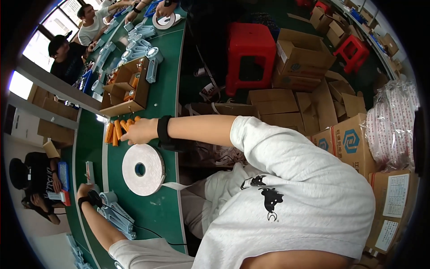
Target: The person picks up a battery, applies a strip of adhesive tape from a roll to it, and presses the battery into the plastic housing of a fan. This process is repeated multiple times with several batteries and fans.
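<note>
My right hand (139,131) reaches over the green table to a small group of orange cylinders (117,130) that look like battery cells. Its fingers are bent and touch the cells at the near end of the group. My left hand (84,192) is at the table's far side, its fingers curled and partly hidden beside a small pale upright piece (90,172). Whether it grips that piece is unclear. Close to the left wrist lie several light-blue plastic housings (117,213) with round heads and long handles. Between my arms rests a large white tape roll (142,170), its loose end hanging over the edge.
A divided cardboard box (126,85) with orange cells stands beyond my right hand, with more light-blue housings (136,47) behind. A thin black cable (150,231) crosses the table. People work opposite. Red stools (251,54) and cardboard boxes (302,54) stand behind the table.
</note>
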Demonstrator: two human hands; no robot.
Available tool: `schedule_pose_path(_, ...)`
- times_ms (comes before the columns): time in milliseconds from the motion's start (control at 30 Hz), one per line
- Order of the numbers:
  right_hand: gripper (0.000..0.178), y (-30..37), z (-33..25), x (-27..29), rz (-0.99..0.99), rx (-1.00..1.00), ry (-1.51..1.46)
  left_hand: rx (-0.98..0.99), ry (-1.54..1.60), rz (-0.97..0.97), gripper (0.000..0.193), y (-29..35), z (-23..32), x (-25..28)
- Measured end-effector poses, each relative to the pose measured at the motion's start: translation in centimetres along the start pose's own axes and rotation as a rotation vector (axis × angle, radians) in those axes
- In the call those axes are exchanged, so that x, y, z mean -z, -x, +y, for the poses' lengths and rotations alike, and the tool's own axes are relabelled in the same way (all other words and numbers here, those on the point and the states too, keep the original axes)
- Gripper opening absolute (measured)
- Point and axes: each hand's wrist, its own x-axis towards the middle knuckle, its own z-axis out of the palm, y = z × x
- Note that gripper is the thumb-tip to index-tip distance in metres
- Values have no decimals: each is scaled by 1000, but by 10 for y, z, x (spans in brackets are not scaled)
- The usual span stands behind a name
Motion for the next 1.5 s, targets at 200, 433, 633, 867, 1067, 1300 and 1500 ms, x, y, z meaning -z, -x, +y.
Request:
schedule_pose_path(200,30,-5,44,-9,114,-348,262,-694,95,547,79,188,244,31)
schedule_pose_path(433,27,-2,42,-7,593,-323,210,-994,181,376,79,358,311,-26)
schedule_pose_path(633,32,56,27,28,294,-138,-1806,-818,610,514,75,370,288,-37)
schedule_pose_path(867,23,106,-43,-12,86,-240,-1431,-405,823,870,73,417,269,-49)
schedule_pose_path(1067,19,112,-91,-48,239,-78,-1439,-130,1088,685,78,417,261,-55)
schedule_pose_path(1300,18,127,-56,-30,-7,-262,-1580,-446,1989,604,44,415,195,-46)
schedule_pose_path(1500,16,131,-63,-16,-177,-277,-1806,-231,1714,732,43,426,215,-64)
